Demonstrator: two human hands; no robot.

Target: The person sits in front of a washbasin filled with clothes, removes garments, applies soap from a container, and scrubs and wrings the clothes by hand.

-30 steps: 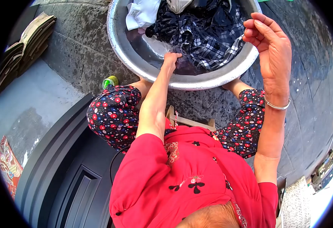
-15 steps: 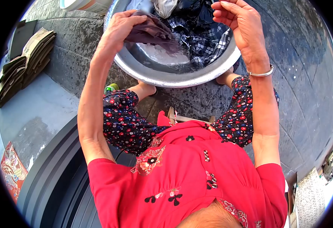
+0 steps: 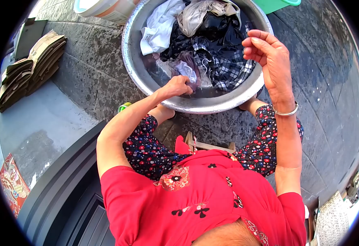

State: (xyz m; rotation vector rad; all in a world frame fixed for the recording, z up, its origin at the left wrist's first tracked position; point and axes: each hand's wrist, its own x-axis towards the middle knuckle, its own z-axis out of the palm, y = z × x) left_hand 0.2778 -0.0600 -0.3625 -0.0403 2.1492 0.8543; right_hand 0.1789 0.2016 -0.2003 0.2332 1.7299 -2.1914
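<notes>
Basin (image 3: 212, 107) on floor (image 3: 327, 90), clothes (image 3: 228, 74) w/in. Rel. to basin: bucket (image 3: 114, 13), behind L; tub (image 3: 276, 3), behind R; cardboard stack (image 3: 32, 69), well L; stool (image 3: 212, 146), in front; feet (image 3: 166, 113), nr. front rim, L & R.

Dull silver-grey on the basin (image 3: 224, 104). White on one cloth (image 3: 159, 30), greyish beige on another cloth (image 3: 194, 18), dull purple on a third cloth (image 3: 191, 62), black-and-white checks across the plaid garment (image 3: 228, 67). Bright red on the shirt (image 3: 212, 184), with black flower motifs. Black on the trousers (image 3: 146, 151), scattered with small red, white and blue flowers. Silver on the bracelet (image 3: 285, 112). Green on the tub (image 3: 276, 3); brown on the cardboard (image 3: 38, 71).
</notes>
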